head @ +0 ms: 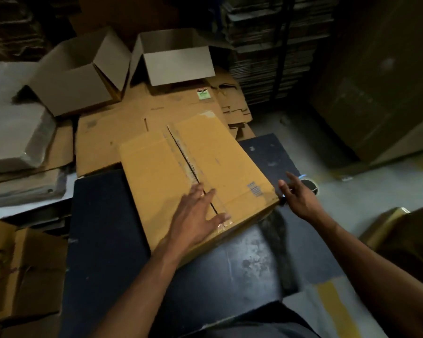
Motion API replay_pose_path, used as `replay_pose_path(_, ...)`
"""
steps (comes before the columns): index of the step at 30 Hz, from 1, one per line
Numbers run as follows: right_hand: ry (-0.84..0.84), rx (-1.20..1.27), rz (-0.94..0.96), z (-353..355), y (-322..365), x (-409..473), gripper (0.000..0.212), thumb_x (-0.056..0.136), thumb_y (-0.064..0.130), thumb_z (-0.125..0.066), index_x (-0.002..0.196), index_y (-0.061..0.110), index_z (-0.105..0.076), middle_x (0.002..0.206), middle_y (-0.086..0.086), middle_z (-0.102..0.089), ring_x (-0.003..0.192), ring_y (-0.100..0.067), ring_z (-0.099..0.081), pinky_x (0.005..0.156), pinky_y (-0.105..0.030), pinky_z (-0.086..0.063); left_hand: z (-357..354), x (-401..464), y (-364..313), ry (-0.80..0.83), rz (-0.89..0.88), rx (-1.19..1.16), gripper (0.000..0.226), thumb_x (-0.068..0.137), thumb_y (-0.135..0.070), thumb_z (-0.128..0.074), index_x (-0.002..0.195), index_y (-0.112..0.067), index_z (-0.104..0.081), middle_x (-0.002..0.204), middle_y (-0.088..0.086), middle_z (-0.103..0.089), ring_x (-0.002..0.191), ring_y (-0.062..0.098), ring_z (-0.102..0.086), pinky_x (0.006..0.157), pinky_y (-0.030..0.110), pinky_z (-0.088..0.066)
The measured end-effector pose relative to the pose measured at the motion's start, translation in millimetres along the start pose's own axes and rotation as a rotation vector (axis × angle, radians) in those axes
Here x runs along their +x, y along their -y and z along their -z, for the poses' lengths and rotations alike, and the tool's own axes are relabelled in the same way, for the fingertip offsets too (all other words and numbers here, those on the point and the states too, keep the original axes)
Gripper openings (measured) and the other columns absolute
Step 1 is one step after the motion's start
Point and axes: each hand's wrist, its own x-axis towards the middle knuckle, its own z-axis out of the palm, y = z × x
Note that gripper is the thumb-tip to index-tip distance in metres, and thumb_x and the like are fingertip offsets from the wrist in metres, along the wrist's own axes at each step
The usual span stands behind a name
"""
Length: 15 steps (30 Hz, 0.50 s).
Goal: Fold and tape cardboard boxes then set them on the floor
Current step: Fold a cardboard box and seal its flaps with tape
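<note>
A brown cardboard box (156,172) lies on a dark table (103,215), its two flaps closed with clear tape (186,157) running along the centre seam. My left hand (195,213) presses flat on the near end of that seam, fingers spread over the tape end. My right hand (299,196) hovers open just past the box's right corner, fingers straight, holding nothing. A roll of tape (309,185) lies on the table right behind that hand, partly hidden by it.
Two open-topped boxes (81,76) (178,62) stand at the back on flattened cardboard (108,132). Stacks of flat sheets (266,57) fill the rear right. A wrapped grey bundle (12,132) lies left. More boxes sit at the near left (17,269) and right (396,230).
</note>
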Motion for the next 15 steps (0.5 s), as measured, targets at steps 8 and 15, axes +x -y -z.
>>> replay_pose_path(8, 0.126, -0.453, 0.146, 57, -83, 104, 0.058, 0.08, 0.007, -0.061, 0.135, 0.026, -0.064, 0.126, -0.013, -0.064, 0.119, -0.038, -0.059, 0.092, -0.042, -0.052, -76, 74, -121, -0.024, 0.052, 0.211, 0.098, 0.09, -0.084, -0.008, 0.166, -0.023, -0.012, 0.173, 0.014, 0.009, 0.159, 0.027, 0.015, 0.127, 0.056, 0.002)
replay_pose_path(15, 0.5, -0.754, 0.312, 57, -92, 151, 0.064, 0.088, 0.005, -0.054, 0.144, 0.036, -0.055, 0.14, -0.001, -0.061, 0.127, -0.026, -0.057, 0.1, -0.037, -0.045, -108, 89, -138, -0.023, 0.164, 0.268, 0.091, 0.092, -0.08, -0.004, 0.166, -0.028, 0.001, 0.171, 0.009, 0.018, 0.159, 0.025, 0.017, 0.127, 0.051, 0.01)
